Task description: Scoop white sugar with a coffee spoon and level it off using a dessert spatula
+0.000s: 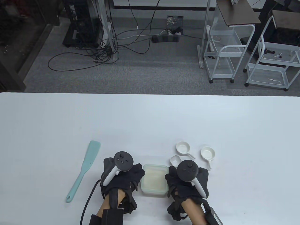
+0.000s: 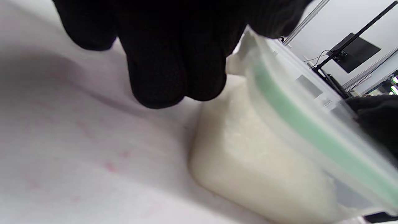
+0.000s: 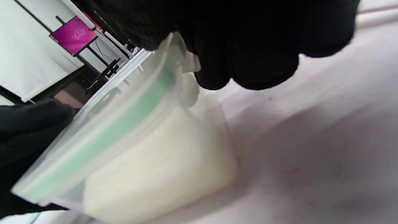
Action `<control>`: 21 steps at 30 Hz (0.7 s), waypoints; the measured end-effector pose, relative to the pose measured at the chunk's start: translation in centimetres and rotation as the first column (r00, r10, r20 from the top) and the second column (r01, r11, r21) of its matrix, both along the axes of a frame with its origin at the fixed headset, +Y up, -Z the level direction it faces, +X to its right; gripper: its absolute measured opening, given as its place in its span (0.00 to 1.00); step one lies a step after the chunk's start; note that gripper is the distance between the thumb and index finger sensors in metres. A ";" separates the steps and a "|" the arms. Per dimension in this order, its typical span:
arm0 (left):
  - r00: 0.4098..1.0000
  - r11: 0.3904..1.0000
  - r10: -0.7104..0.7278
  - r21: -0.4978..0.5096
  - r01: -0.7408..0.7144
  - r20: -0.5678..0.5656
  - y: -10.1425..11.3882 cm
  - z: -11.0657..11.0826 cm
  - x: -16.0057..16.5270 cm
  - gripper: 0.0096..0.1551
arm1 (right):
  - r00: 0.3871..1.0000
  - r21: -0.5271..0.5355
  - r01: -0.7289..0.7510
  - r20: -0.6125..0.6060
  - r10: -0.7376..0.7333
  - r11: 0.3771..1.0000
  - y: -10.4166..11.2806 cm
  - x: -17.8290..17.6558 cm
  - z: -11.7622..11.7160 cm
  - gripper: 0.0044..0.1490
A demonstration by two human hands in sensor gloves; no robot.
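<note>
1. Sugar container (image 1: 154, 180), a lidded translucent tub filled with white sugar, sits on the white table (image 1: 150, 121) near its front edge, between the two gloved hands.
2. The left hand (image 1: 121, 178) is at the tub's left side; in the left wrist view its fingertips (image 2: 174, 81) are bunched together and curled down at the lid's (image 2: 295, 118) corner tab, touching the lid edge.
3. The right hand (image 1: 185, 180) is at the tub's right side; in the right wrist view its fingertips (image 3: 248, 68) are pressed together and curl over the lid (image 3: 124, 109) edge at the opposite corner.
4. Whether either hand truly pinches the lid or only rests against it cannot be told.
5. The mint-green dessert spatula (image 1: 84, 170) lies flat on the table, well to the left of the left hand, untouched.
6. Three small white spoon-like scoops (image 1: 185, 150) lie just beyond the right hand, apart from its fingers.
</note>
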State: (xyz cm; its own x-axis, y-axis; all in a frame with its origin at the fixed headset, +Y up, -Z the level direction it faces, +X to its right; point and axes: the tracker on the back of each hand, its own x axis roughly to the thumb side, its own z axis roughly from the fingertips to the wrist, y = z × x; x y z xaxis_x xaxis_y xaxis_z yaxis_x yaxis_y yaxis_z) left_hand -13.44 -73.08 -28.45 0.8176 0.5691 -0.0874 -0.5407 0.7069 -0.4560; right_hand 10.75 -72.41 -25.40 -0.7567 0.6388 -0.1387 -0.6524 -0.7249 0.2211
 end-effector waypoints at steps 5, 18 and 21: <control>0.999 0.998 0.047 -0.029 -0.047 0.005 -0.3 -0.2 0.0 0.35 | 0.998 -0.037 0.065 0.025 -0.064 0.997 -0.3 0.4 -0.2 0.33; 0.989 0.977 0.146 -0.161 -0.142 0.013 -1.1 -0.4 -0.2 0.37 | 0.982 -0.075 0.175 0.081 -0.169 0.982 -1.2 1.1 -0.1 0.33; 0.992 0.979 0.125 -0.162 -0.120 0.022 -0.6 -0.4 -0.2 0.37 | 0.980 -0.064 0.176 0.102 -0.169 0.982 -1.1 1.5 -0.1 0.32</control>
